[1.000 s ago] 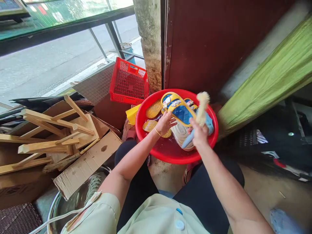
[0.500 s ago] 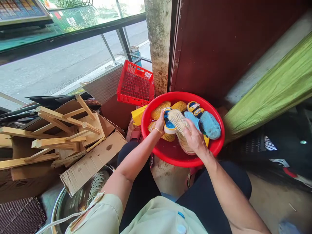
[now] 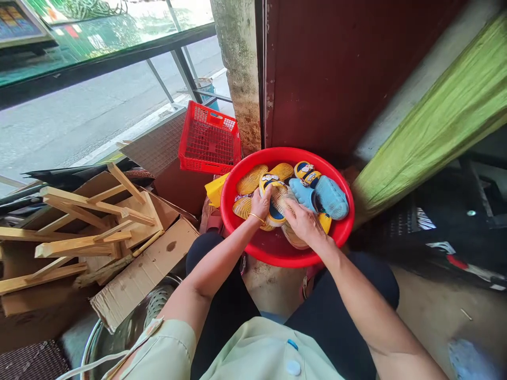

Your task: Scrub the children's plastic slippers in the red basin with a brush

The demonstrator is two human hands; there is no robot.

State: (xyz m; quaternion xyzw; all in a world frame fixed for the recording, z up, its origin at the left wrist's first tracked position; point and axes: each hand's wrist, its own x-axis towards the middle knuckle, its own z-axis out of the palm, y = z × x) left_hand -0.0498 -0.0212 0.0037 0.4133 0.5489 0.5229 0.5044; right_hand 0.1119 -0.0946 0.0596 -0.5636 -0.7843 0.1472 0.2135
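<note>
Gripping a yellow-and-blue sandal (image 3: 276, 215) in our left hand (image 3: 260, 206), we close our right hand (image 3: 304, 221) around a bristle brush (image 3: 280, 196) pressed against it, both above a red basin (image 3: 229, 211) holding more sandals (image 3: 250, 179) and blue slippers (image 3: 330, 198), with a red crate (image 3: 208, 140) and cardboard (image 3: 146, 269) nearby.

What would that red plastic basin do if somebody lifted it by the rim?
The red plastic basin looks thin-walled, so it would probably flex at the rim. The water pooled in it would likely slosh and spill if tilted. The slippers heaped inside could slide.
</note>
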